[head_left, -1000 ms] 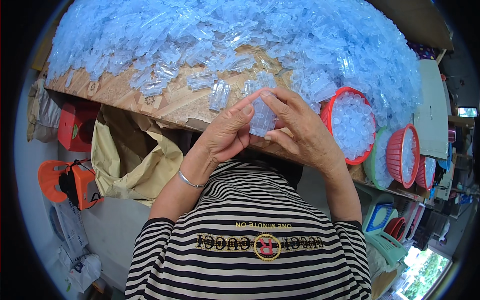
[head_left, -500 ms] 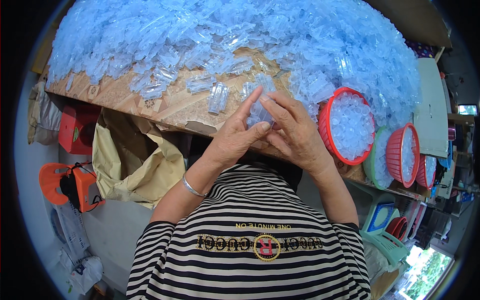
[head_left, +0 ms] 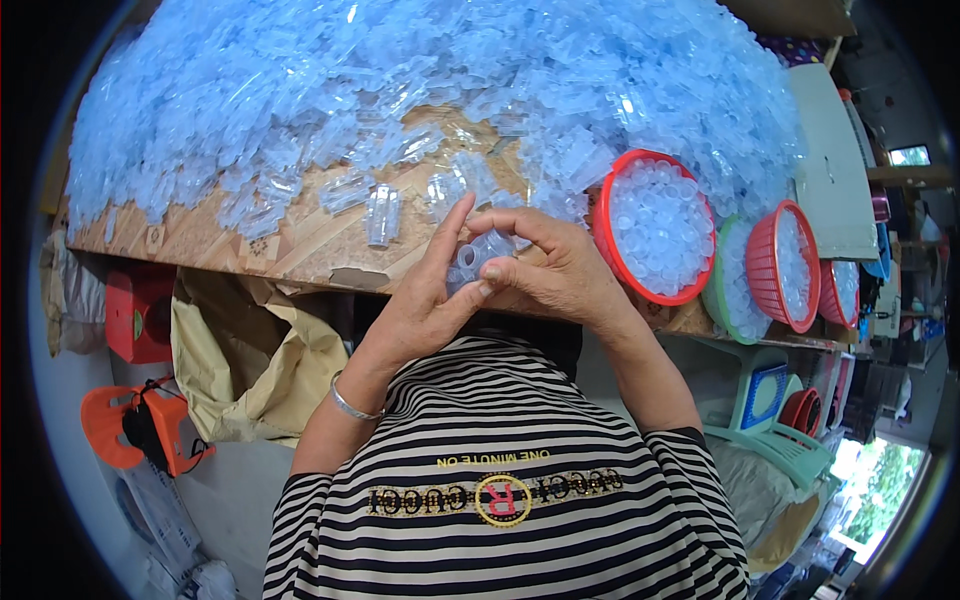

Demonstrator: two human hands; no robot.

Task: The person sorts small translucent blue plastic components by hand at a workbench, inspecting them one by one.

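Both hands meet at the near edge of a wooden table: the left hand and right hand together pinch a small clear-blue plastic piece (one of thousands heaped behind), beside a red basket.

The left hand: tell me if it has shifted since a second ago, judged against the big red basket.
Barely. The left hand stays pressed to the right hand around a clear blue plastic piece, at the same spot left of the red basket; only the fingers have shifted.
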